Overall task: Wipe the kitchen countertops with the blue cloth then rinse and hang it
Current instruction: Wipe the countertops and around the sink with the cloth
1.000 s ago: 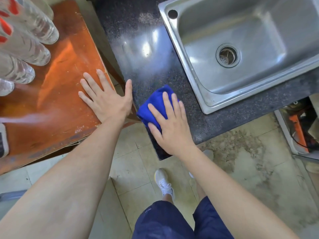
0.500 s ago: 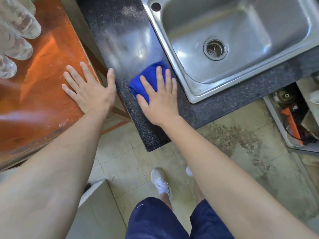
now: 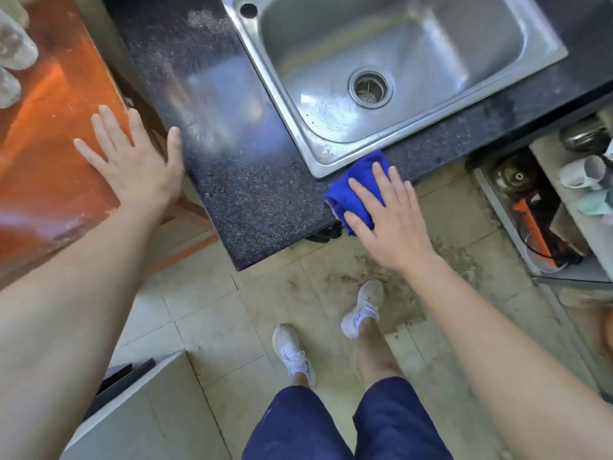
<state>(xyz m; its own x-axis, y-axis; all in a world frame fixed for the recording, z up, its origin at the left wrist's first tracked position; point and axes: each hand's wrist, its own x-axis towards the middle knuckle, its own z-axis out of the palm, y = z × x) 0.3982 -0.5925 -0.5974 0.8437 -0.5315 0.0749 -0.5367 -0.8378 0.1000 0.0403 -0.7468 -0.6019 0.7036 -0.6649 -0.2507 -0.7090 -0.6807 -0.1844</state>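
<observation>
The blue cloth (image 3: 353, 190) lies bunched on the front edge of the black speckled countertop (image 3: 238, 180), just below the near left corner of the steel sink (image 3: 391, 71). My right hand (image 3: 386, 214) presses flat on the cloth, fingers spread over it, and part of the cloth hangs over the counter's edge. My left hand (image 3: 132, 167) rests flat, fingers apart, on the orange wooden table (image 3: 43, 161) left of the counter, holding nothing; its thumb reaches toward the counter.
Clear plastic bottles (image 3: 13, 51) lie at the table's far left. An open cabinet (image 3: 544, 210) with pots, cups and tools stands low on the right. My white shoes (image 3: 361, 310) stand on a dirty tiled floor. A pale box edge (image 3: 132, 386) is bottom left.
My right hand has slid the blue cloth rightward along the counter's front edge, from the left part of the counter to below the sink's corner. The left hand stays on the table.
</observation>
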